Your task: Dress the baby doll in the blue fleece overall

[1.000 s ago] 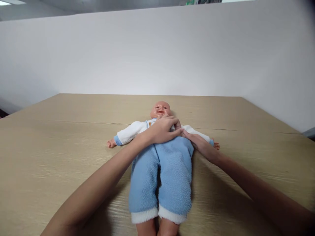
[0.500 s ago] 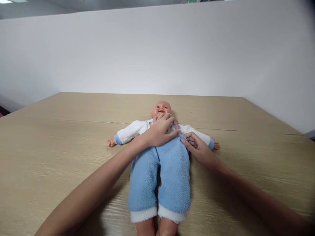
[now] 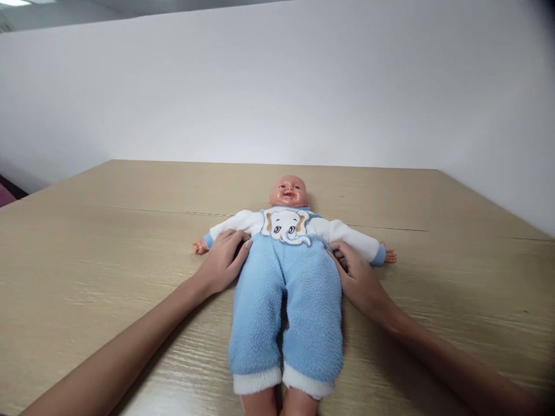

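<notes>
A baby doll (image 3: pixel 286 271) lies on its back on the wooden table (image 3: pixel 108 271), head away from me, arms spread. It wears a white top, blue fleece trousers and a bib with an elephant picture (image 3: pixel 287 225). My left hand (image 3: pixel 223 260) rests at the doll's left flank under its white sleeve, fingers curled against the blue fleece. On the other flank my right hand (image 3: pixel 358 277) presses against the trousers' waist, fingers bent into the fabric. The doll's feet run out of the bottom of the view.
A plain white partition (image 3: pixel 277 86) rises behind the table's far edge. A seam (image 3: pixel 130 214) crosses the tabletop behind the doll's arms.
My left hand left the doll's chest and moved to its left side, uncovering the elephant bib. My right hand slid a little lower along the right side.
</notes>
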{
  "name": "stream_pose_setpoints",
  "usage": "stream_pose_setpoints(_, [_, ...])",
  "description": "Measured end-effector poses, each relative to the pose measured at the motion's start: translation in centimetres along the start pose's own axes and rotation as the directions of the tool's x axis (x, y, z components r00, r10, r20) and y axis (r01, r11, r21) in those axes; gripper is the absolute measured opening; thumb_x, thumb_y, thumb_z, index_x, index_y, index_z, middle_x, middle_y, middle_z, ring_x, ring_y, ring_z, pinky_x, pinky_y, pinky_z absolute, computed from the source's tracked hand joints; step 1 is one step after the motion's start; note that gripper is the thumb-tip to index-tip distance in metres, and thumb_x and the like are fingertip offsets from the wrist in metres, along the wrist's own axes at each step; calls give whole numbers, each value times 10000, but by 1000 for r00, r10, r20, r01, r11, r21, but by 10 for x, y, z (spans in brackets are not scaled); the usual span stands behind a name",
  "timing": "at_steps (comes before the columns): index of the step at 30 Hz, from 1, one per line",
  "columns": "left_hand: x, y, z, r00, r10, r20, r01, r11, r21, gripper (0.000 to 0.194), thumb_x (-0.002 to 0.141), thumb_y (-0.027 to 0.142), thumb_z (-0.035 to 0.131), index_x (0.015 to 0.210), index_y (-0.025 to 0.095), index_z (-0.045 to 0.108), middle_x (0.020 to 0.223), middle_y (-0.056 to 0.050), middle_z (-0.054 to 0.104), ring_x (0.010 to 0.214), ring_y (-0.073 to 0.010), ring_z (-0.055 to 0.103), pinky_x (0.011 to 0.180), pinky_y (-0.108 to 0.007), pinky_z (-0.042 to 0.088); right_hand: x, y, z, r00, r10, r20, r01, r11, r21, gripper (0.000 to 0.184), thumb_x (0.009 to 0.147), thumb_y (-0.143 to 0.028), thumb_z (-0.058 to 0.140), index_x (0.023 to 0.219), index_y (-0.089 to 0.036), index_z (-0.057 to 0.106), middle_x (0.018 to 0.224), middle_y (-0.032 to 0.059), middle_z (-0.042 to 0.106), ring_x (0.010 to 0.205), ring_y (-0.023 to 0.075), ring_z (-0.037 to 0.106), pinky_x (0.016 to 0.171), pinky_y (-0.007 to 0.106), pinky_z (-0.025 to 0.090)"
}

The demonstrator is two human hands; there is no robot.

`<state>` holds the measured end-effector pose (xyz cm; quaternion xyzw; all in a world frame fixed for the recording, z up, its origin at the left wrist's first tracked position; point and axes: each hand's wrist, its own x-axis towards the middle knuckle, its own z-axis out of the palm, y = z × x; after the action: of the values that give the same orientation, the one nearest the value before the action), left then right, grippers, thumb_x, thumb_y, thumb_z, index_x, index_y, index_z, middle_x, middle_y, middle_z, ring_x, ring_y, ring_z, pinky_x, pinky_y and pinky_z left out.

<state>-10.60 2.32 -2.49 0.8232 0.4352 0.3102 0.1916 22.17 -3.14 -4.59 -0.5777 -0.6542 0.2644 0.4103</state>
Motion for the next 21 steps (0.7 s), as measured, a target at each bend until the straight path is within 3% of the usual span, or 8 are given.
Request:
stream_pose_setpoints(4, [1, 8, 2, 986, -157, 63, 169, 936, -308, 340, 1103, 527, 435, 944, 238, 517, 929, -16, 549, 893, -235, 518, 857, -377, 435, 0, -3, 1, 997, 38, 65, -44, 995, 91, 348, 1064, -589, 494, 985, -267, 599, 984, 48, 677, 965, 303, 617, 893, 434, 475])
stream_pose_setpoints(8, [1, 3, 9, 957, -268, 107, 279, 763, -583, 369, 1064, 584, 547, 942, 235, 527, 890, 14, 465, 837, -190, 443, 801, -316, 416, 2, 1, 0, 993, 54, 103, -69, 987, 143, 363, 1069, -607, 501, 955, -266, 558, 950, 27, 633, 927, 278, 576, 867, 416, 458])
stream_pose_setpoints(12, [3, -6, 17, 929, -337, 153, 325, 543, -775, 370, 1012, 596, 652, 978, 235, 579, 904, 2, 505, 835, -190, 475, 771, -308, 433, 3, 6, 0, 994, 44, 104, -57, 990, 129, 355, 1083, -592, 490, 975, -265, 573, 919, 24, 629, 894, 274, 581, 847, 415, 451])
stream_pose_setpoints(14, [5, -8, 17, 929, -327, 177, 325, 486, -811, 343, 1005, 568, 673, 985, 232, 602, 936, -15, 545, 868, -201, 508, 798, -318, 453, 4, 5, -1, 996, 29, 89, -38, 994, 104, 355, 1087, -587, 486, 990, -261, 589, 908, 30, 642, 884, 279, 605, 836, 420, 457])
stream_pose_setpoints(16, [7, -8, 14, 938, -307, 161, 310, 536, -785, 316, 1014, 535, 667, 970, 226, 618, 946, -22, 557, 891, -207, 516, 831, -326, 454, 4, 3, -2, 998, 18, 58, -21, 998, 60, 346, 1083, -577, 502, 1000, -256, 599, 905, 41, 663, 850, 278, 625, 798, 419, 468])
stream_pose_setpoints(18, [8, -6, 10, 951, -283, 126, 285, 640, -713, 306, 1033, 515, 644, 955, 221, 609, 931, -15, 543, 879, -200, 505, 842, -330, 443, 2, 3, -6, 1000, 3, -1, -3, 1000, -29, 320, 1072, -557, 534, 1018, -252, 615, 874, 41, 660, 771, 266, 611, 726, 410, 469])
stream_pose_setpoints(21, [8, -4, 7, 975, -222, 19, 192, 797, -573, 255, 1066, 471, 607, 1029, 218, 601, 1002, -22, 572, 928, -196, 538, 892, -340, 448, -3, 10, -22, 981, -171, -97, 140, 953, -270, 230, 1037, -472, 623, 1052, -243, 638, 916, 56, 663, 788, 272, 607, 740, 420, 483])
